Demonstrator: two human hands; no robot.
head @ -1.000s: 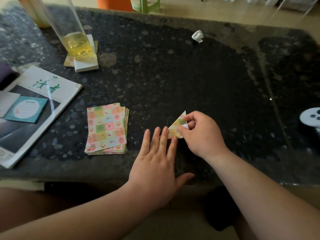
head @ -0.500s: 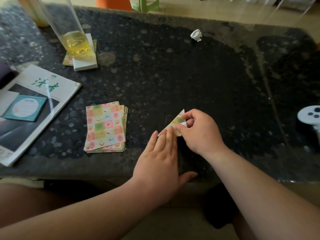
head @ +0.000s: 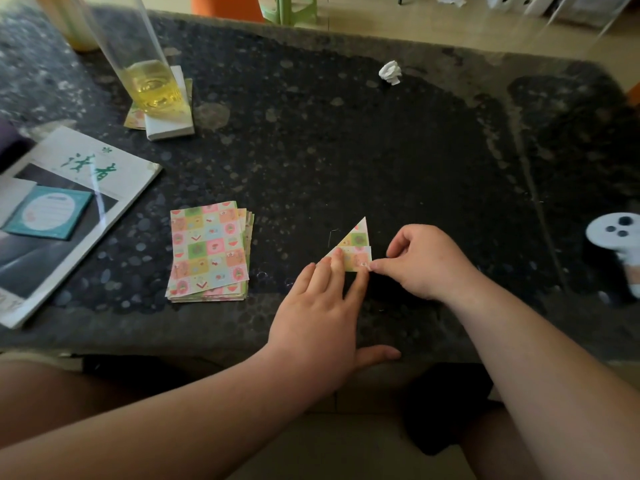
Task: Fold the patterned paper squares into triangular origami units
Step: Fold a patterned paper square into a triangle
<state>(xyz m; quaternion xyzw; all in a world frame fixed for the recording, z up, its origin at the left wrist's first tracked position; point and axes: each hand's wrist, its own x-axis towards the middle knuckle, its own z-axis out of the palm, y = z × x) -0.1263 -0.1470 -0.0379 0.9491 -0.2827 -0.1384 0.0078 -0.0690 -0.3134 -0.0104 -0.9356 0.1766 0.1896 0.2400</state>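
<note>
two hands on one folded paper, lying near front edge of dark table. left hand flat, straight fingers pressing its lower left part. right hand curled, thumb and forefinger pinching its lower right corner. paper stack nearby on left, apart from hands. glass and magazine far left.

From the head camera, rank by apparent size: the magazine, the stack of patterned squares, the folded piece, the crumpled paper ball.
1. magazine, though cut off at the frame edge
2. stack of patterned squares
3. folded piece
4. crumpled paper ball, farther away, so real size unsure
</note>
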